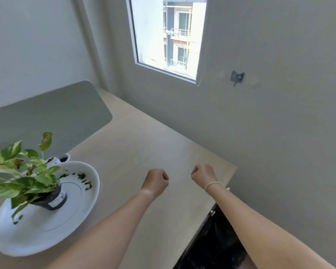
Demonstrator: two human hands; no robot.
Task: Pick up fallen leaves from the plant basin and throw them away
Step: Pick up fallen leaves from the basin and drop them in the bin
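In the head view we hold both arms out over the pale table (144,144), well to the right of the plant. Our left hand (156,181) is curled into a loose fist and so is our right hand (202,176), which wears a thin bracelet (213,185); we see nothing in either of them, though a scrap tucked inside a fist would be hidden. The fallen leaves (83,178) — small dark bits — lie on the far inner slope of the white basin (47,235), just behind the potted plant (23,171), whose dark pot (52,199) stands tilted in the basin.

We judge the risks to be these: reaching past the foliage, our forearm could brush the stems and tip the already leaning pot over; the bits look dry and small, so a hurried pinch may crumble them or push them along the slope. The dark bag or bin (217,241) below the table's right edge looks like the place to drop them — carried loosely, bits could fall on the table on the way.
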